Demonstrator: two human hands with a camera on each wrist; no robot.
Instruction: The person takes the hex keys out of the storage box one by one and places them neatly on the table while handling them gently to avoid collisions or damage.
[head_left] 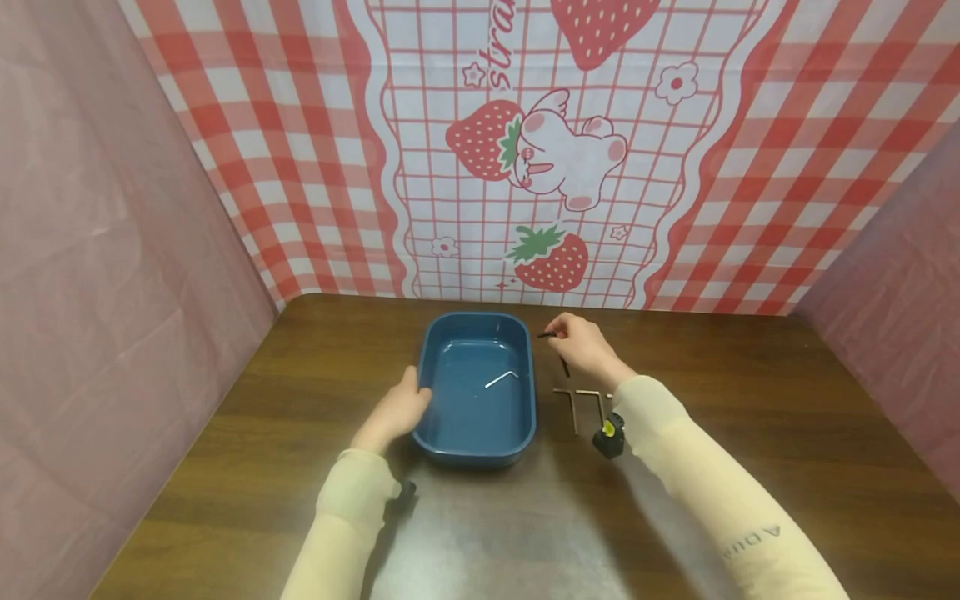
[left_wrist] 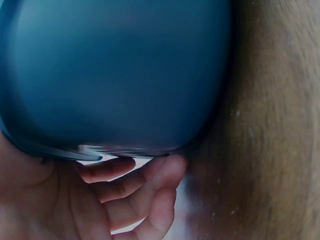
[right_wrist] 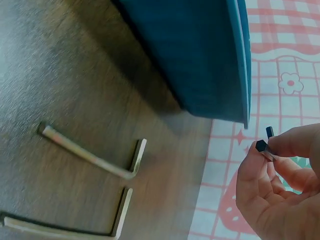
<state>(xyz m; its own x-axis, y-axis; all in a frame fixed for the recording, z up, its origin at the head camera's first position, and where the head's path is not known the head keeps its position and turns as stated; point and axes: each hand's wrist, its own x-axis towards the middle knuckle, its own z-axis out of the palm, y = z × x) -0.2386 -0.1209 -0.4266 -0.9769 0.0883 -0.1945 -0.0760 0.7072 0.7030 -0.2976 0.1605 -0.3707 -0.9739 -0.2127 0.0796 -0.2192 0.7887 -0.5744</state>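
Observation:
A blue rectangular bin (head_left: pixel 474 457) stands on the table with a silver hex key (head_left: pixel 501 379) lying inside. My left hand (head_left: pixel 396 408) grips the bin's left side, thumb over the rim and fingers along the outer wall, as the left wrist view shows. Beyond the bin's right side, my right hand (head_left: pixel 581 343) pinches a black hex key (right_wrist: pixel 261 146) between thumb and fingertips, above the table. A dark length also shows below that hand in the head view; I cannot tell whether it belongs to the same key. Two brass-coloured hex keys (right_wrist: pixel 90 155) lie nearer the right wrist.
The brown wooden table (head_left: pixel 480 533) ends at a strawberry-patterned cloth (head_left: pixel 540 167) hanging behind it. Pink curtains (head_left: pixel 112 292) hang at both sides. A small black device (head_left: pixel 609 437) sits at the right wrist, with another brass-coloured tip just above it.

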